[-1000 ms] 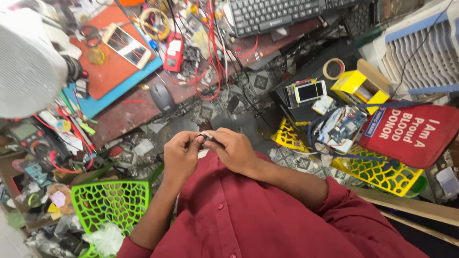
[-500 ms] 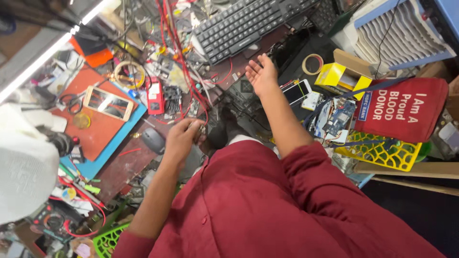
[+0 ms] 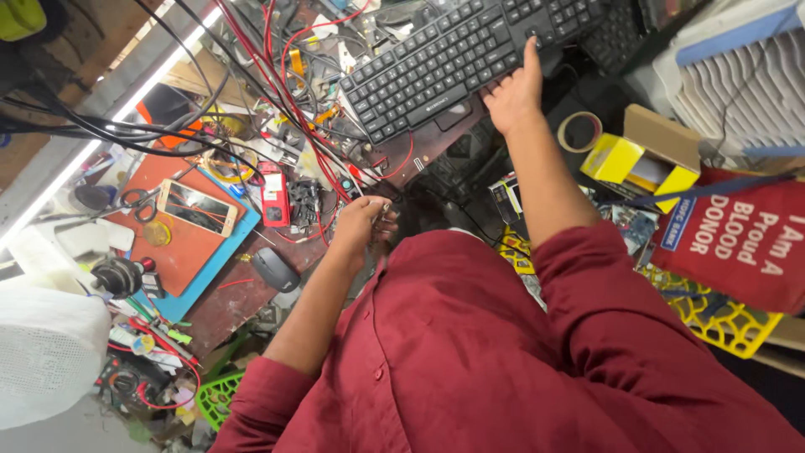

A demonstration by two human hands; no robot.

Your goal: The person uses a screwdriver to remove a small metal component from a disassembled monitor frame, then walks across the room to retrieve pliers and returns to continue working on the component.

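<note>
My right hand (image 3: 513, 91) reaches far forward to the black keyboard (image 3: 436, 59). Its index finger rests on the keys near the keyboard's right end, the other fingers are curled, and it holds nothing. My left hand (image 3: 360, 225) stays close to my chest above the cluttered bench. Its fingers are closed around a small thin item that I cannot make out. It sits just right of a black mouse (image 3: 275, 268) and below a tangle of red wires (image 3: 289, 109). My red shirt sleeves cover both upper arms.
A phone (image 3: 197, 206) lies on an orange mat (image 3: 180, 252) beside a red device (image 3: 272, 193) and scissors (image 3: 134, 201). To the right are a tape roll (image 3: 579, 132), a yellow box (image 3: 641, 159), a red bag (image 3: 738, 239) and a yellow basket (image 3: 725, 323). A white fan (image 3: 42, 352) stands at the left.
The hands were together at my chest, then parted. My right hand has moved forward from the bench onto the keyboard, while my left hand has stayed near my body.
</note>
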